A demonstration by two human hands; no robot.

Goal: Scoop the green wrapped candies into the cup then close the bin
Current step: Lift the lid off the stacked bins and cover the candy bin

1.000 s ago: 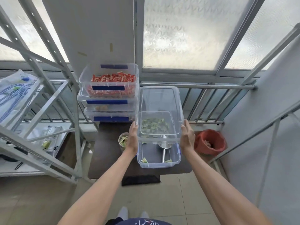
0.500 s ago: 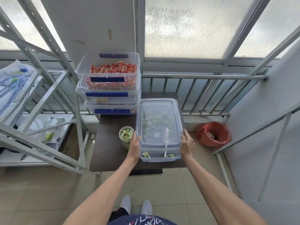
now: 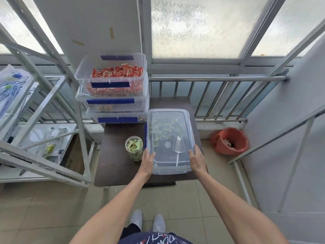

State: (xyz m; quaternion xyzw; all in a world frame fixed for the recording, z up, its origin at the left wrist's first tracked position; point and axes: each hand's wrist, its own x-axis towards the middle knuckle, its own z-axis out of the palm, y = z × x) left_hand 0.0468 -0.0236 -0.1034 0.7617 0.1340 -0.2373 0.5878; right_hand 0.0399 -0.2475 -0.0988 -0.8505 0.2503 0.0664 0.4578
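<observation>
1. Leftmost, well clear of the work: metal shelving (image 3: 44,106), then stacked bins (image 3: 114,92) at the back of the dark table (image 3: 119,169).
2. Just left of the bin: cup (image 3: 134,148), upright, filled with green wrapped candies, near the left hand (image 3: 147,162) but not touching it.
3. Left hand flat against the near-left corner of the lid (image 3: 169,138), fingers extended, pressing rather than gripping.
4. Between the hands: bin (image 3: 171,170), long axis running away from the body, lid lying on top, scoop (image 3: 178,147) and remaining candies visible through it.
5. Right hand (image 3: 197,160) mirrored on the near-right corner, fingers loosely spread along the edge.
6. Probably unsnapped yet; far end beyond both hands equally, so likely needs a reach forward along that axis.
</observation>
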